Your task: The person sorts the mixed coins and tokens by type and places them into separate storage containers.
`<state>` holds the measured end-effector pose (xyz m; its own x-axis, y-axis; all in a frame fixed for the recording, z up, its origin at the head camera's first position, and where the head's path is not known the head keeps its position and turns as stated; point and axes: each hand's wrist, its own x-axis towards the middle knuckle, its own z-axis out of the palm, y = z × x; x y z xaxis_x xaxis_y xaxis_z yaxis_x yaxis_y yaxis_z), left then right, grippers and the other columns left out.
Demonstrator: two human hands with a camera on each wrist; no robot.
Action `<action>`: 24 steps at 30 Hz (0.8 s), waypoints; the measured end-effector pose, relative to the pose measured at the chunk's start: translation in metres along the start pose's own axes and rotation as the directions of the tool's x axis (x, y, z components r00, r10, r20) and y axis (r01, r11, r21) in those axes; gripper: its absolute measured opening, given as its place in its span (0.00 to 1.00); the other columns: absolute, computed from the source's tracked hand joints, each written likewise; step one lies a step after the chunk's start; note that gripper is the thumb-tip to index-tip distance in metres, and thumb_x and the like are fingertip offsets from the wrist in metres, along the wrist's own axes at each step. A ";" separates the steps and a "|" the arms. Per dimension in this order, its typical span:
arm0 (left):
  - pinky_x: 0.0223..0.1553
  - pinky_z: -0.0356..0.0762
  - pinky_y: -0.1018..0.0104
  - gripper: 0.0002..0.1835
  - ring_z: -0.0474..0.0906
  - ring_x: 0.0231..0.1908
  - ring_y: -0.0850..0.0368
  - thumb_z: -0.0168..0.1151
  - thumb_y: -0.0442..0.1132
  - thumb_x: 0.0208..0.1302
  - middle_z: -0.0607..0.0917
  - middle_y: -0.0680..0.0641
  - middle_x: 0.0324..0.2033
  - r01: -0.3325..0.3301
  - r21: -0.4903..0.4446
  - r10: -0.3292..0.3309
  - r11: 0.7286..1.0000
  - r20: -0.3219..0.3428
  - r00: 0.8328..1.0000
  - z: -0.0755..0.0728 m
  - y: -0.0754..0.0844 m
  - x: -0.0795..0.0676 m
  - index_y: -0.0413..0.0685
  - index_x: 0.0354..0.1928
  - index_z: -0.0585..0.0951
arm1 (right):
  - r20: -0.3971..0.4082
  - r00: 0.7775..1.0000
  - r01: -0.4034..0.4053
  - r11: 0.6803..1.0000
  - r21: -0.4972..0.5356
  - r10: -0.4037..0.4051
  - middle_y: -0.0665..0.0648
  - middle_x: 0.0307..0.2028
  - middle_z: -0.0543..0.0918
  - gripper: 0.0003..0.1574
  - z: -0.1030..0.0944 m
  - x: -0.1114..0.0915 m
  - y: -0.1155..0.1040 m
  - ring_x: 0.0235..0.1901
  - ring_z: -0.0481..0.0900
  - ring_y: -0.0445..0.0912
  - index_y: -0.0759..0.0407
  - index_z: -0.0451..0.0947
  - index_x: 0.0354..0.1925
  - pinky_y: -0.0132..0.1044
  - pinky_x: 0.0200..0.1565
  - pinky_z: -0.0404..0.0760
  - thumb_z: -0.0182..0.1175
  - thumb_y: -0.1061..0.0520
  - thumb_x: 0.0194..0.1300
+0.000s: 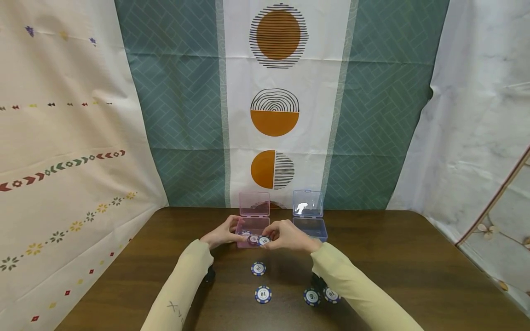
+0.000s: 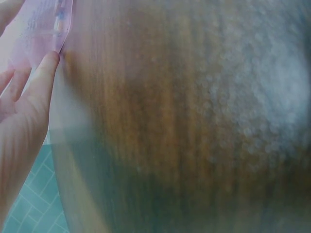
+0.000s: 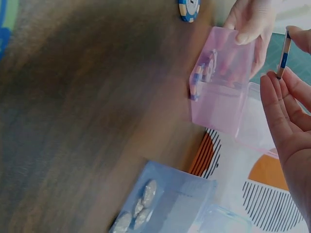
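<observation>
A pink see-through plastic box stands at the back of the table, its lid raised. My left hand grips the box's left end, thumb at the front wall, fingers farther back. Above the box's front right part, my right hand pinches a blue-and-white poker chip between thumb and fingertips. The right wrist view shows this chip edge-on. Through the pink wall, a few chips show inside the box. Only a corner of the box appears in the left wrist view.
Right of the pink box stands a blue see-through box, lid up, with several shiny greyish lumps inside. Two chips lie in front, one nearer and one farther. Two more chips lie by the right forearm.
</observation>
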<state>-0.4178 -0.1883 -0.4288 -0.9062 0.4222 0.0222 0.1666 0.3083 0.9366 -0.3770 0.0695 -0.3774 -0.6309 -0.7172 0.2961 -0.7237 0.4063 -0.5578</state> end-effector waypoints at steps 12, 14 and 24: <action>0.53 0.60 0.45 0.36 0.51 0.62 0.38 0.65 0.34 0.54 0.57 0.41 0.61 0.018 -0.006 -0.018 1.000 -0.001 1.000 0.002 -0.002 0.001 0.46 0.60 0.55 | -0.101 0.995 0.017 0.999 -0.029 -0.020 0.53 0.30 0.80 0.15 -0.003 0.012 -0.001 0.27 0.76 0.39 0.64 0.79 0.38 0.29 0.32 0.76 0.68 0.60 0.50; 0.53 0.60 0.45 0.36 0.51 0.62 0.39 0.65 0.34 0.54 0.57 0.41 0.61 0.020 -0.007 -0.020 1.000 0.003 1.000 0.001 -0.002 0.001 0.46 0.60 0.55 | -0.117 0.993 0.021 0.999 -0.036 -0.025 0.53 0.30 0.80 0.15 -0.003 0.015 0.000 0.27 0.76 0.39 0.64 0.79 0.38 0.29 0.32 0.76 0.68 0.60 0.50; 0.53 0.59 0.45 0.38 0.51 0.62 0.38 0.66 0.35 0.53 0.57 0.40 0.61 0.017 0.023 -0.017 1.000 -0.001 1.000 0.000 0.000 0.002 0.45 0.60 0.54 | -0.140 0.990 -0.043 0.997 -0.059 0.035 0.52 0.32 0.79 0.19 -0.006 0.027 0.004 0.28 0.75 0.40 0.66 0.79 0.42 0.29 0.33 0.75 0.68 0.58 0.51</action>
<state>-0.4198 -0.1875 -0.4292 -0.9094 0.4159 0.0071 0.1602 0.3345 0.9287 -0.3991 0.0548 -0.3674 -0.6884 -0.6163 0.3824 -0.7111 0.4697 -0.5231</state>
